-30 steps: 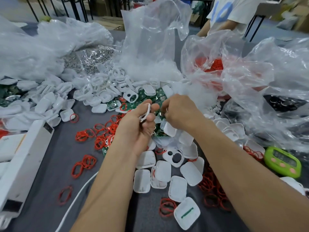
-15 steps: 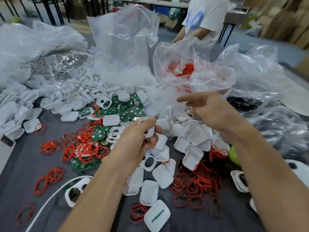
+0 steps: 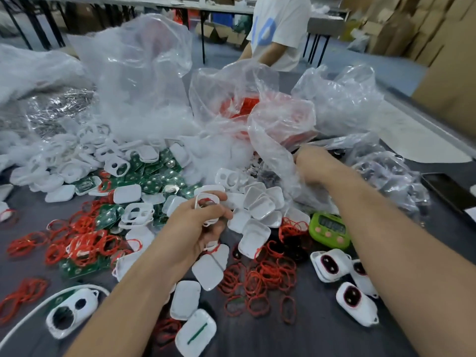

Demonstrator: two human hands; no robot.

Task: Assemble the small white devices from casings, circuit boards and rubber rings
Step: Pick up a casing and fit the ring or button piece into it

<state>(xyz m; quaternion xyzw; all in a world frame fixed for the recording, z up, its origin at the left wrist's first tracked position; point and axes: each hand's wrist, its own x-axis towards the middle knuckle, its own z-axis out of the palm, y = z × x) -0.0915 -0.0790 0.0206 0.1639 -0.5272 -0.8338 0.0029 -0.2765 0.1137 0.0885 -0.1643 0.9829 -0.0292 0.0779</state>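
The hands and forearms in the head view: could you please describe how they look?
The left hand and right hand are bare, without gloves or visible rings. The left forearm and right forearm are bare too: no sleeve, watch or bracelet in view.

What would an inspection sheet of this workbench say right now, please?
Surface: dark grey table, mostly covered.
Job's things: white casings, green circuit boards and red rubber rings in loose heaps; finished devices beside the right forearm.
Clutter: clear plastic bags, a green timer, a black slab at the right edge.
Grips: left hand holds a white frame; right hand reaches into one of the bags, fingers hidden.
Cables: one white cable at the near left.
Surroundings: a person in a white shirt across the table; cardboard boxes behind.
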